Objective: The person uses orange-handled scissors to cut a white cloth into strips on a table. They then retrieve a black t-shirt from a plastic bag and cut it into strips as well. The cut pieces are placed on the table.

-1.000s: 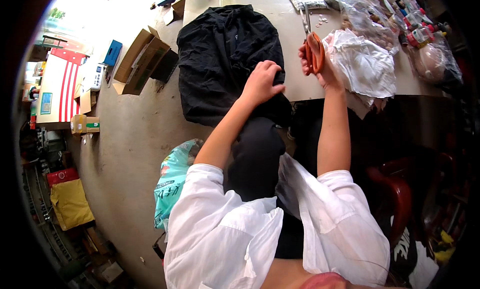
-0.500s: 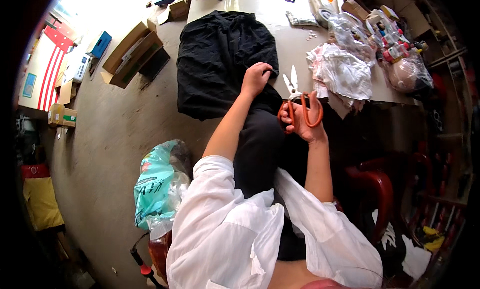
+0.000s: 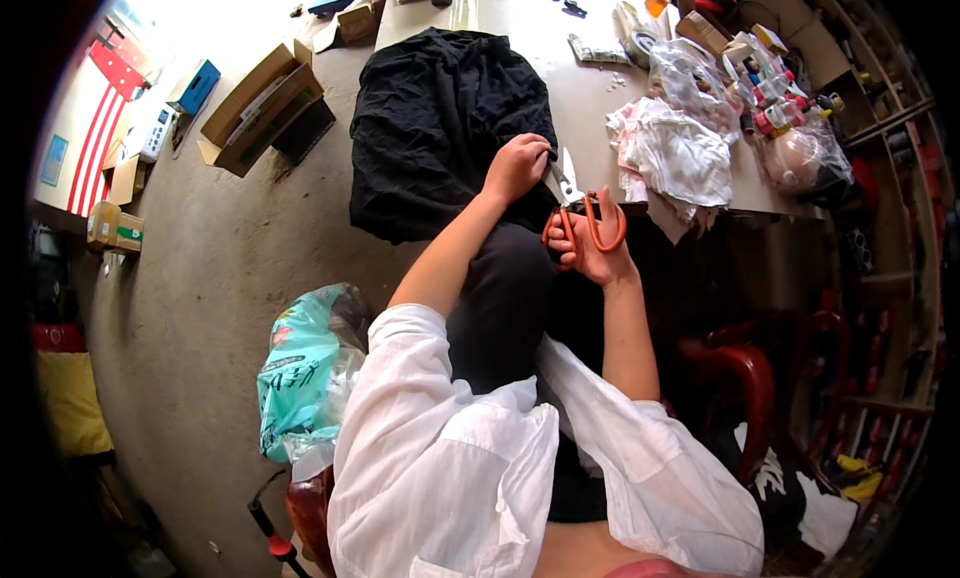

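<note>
A large piece of black cloth (image 3: 440,128) is draped over the table's front left corner and hangs down toward my lap. My left hand (image 3: 519,168) is closed on its right edge, fingertips pinched together. In my right hand (image 3: 605,250) is a pair of scissors (image 3: 570,198) with looped orange-red handles and short silver blades. The blades are spread and point away from me. One blade lies right at my left fingertips, beside the cloth's edge; whether cloth lies between the blades I cannot tell.
White rags (image 3: 680,153) lie on the table (image 3: 590,108) to the right, with clear plastic bags and small bottles (image 3: 780,113) behind. An open cardboard box (image 3: 262,108) stands left of the table. A turquoise plastic bag (image 3: 310,378) is by my left side, and a dark red wooden chair (image 3: 745,378) at right.
My right hand has brought the scissors left, up to my left fingertips, and the blades look a little differently angled. My left hand keeps its pinch on the cloth.
</note>
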A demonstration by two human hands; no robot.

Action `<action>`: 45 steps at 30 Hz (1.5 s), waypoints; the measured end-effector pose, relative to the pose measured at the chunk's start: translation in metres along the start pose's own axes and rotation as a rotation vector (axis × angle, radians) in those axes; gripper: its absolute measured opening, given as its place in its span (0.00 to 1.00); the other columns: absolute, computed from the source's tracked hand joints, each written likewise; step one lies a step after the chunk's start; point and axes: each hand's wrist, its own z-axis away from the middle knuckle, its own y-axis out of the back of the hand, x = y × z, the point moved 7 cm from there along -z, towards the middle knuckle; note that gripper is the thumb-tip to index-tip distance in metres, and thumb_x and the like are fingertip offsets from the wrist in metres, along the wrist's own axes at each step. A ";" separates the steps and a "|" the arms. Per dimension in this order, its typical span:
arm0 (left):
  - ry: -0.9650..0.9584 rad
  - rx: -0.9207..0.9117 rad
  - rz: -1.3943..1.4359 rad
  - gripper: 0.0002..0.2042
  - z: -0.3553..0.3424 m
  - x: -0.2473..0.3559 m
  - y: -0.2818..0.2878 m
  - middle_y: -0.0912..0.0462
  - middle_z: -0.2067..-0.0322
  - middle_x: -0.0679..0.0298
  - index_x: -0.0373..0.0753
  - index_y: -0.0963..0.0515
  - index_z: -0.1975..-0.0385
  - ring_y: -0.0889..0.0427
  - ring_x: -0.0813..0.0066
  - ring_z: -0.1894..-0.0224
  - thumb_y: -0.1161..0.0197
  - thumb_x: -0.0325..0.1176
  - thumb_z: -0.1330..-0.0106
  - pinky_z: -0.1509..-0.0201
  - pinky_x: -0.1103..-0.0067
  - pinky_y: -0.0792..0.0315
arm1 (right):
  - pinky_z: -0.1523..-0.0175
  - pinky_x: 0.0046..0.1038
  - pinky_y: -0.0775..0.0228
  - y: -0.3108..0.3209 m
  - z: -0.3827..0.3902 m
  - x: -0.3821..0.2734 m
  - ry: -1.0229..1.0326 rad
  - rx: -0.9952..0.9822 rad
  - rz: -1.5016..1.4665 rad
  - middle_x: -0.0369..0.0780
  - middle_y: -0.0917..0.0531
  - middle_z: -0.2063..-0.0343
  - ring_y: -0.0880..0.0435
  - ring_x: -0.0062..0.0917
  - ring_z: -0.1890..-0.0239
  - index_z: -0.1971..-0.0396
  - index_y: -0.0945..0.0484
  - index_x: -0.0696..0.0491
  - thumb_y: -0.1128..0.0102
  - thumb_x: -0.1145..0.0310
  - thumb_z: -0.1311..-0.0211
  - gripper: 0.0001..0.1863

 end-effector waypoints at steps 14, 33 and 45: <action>-0.331 -0.037 -0.636 0.10 -0.006 0.045 -0.012 0.31 0.70 0.65 0.43 0.31 0.70 0.30 0.69 0.62 0.40 0.33 0.51 0.54 0.76 0.36 | 0.83 0.11 0.47 0.005 0.005 -0.003 0.139 -0.090 -0.128 0.31 0.36 0.81 0.40 0.12 0.85 0.76 0.35 0.51 0.68 0.34 0.36 0.32; -0.139 0.074 -0.414 0.04 -0.010 0.055 0.000 0.29 0.72 0.66 0.41 0.28 0.77 0.29 0.65 0.62 0.41 0.29 0.51 0.55 0.75 0.36 | 0.79 0.13 0.49 0.011 -0.014 -0.026 0.047 -0.228 -0.222 0.32 0.35 0.78 0.40 0.16 0.80 0.72 0.33 0.52 0.60 0.20 0.53 0.42; 1.391 -0.265 1.594 0.34 0.034 -0.002 -0.095 0.24 0.53 0.53 0.26 0.28 0.53 0.29 0.63 0.47 0.48 0.59 0.36 0.41 0.72 0.34 | 0.80 0.12 0.46 0.009 0.002 -0.025 0.108 -0.274 -0.260 0.32 0.35 0.78 0.38 0.15 0.81 0.71 0.33 0.53 0.61 0.23 0.49 0.41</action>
